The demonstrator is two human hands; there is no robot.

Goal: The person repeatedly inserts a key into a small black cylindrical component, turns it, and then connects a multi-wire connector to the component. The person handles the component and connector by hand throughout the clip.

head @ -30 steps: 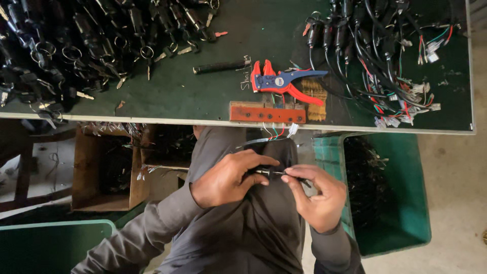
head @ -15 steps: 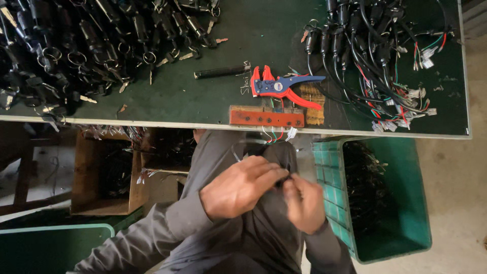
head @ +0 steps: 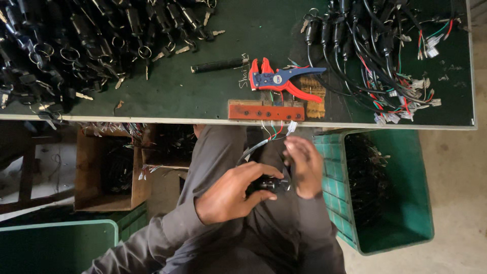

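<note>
My left hand (head: 233, 195) grips a small black switch part (head: 272, 184) over my lap, just below the table's front edge. Grey sheathed wires (head: 253, 148) run from the part up to coloured wire ends and a white connector (head: 291, 127) at the table edge. My right hand (head: 303, 165) is beside the part, fingers spread and raised toward the wires; whether it pinches a wire is unclear. Both sleeves are grey.
On the dark green table (head: 203, 91) lie a red-and-blue wire stripper (head: 281, 80), a black rod (head: 219, 65), a red wooden block (head: 266, 111), a pile of black key switches (head: 61, 45) at left and wired harnesses (head: 385, 56) at right. A green crate (head: 385, 193) stands right of my lap, cardboard boxes (head: 106, 172) left.
My hands shifted from working close together on the part. The right hand has lifted away and opened toward the wires, while the left keeps hold of the black part.
</note>
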